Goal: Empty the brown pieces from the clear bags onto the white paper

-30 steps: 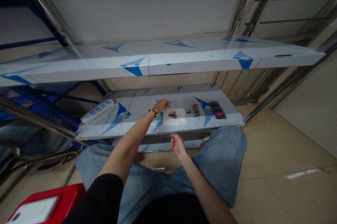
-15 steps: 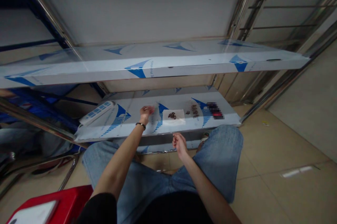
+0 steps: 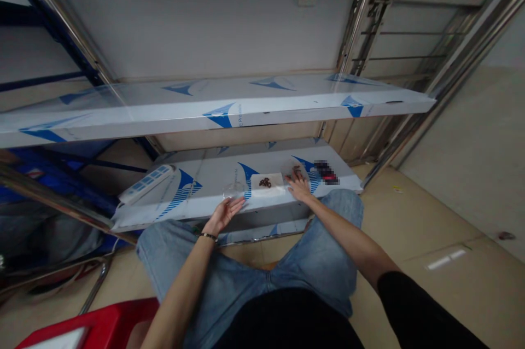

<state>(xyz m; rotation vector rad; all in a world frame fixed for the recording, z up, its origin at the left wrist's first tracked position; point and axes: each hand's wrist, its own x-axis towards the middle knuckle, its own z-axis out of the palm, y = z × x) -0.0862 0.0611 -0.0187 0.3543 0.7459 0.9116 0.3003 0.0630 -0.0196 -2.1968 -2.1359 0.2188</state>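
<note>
Two hands of yours are over the lower shelf point(image 3: 213, 166), and the right hand point(image 3: 300, 189) is clearly the nearer to the small brown pieces point(image 3: 296, 169). These lie at and just beyond your right fingertips, towards the back of the shelf, with clear plastic about them. Your fingers are spread and pointing down at them, partly covering the group, so its long axis can't be made out. Nor can you tell from here whether a piece is pinched or merely touched.

Your left hand point(image 3: 222, 215) is at the front edge, palm turned up, fingers extended and loose, with no grip on anything that shows. A piece of clear plastic point(image 3: 233, 191) lies just past those fingers, on the shelf; whether they touch it is unclear.

Between your hands is the white sheet point(image 3: 278, 185), bearing a cluster of dark rings point(image 3: 265, 182). From your right fingertips, the rings lie to the left; from your left fingertips, to the right and farther back.
</note>
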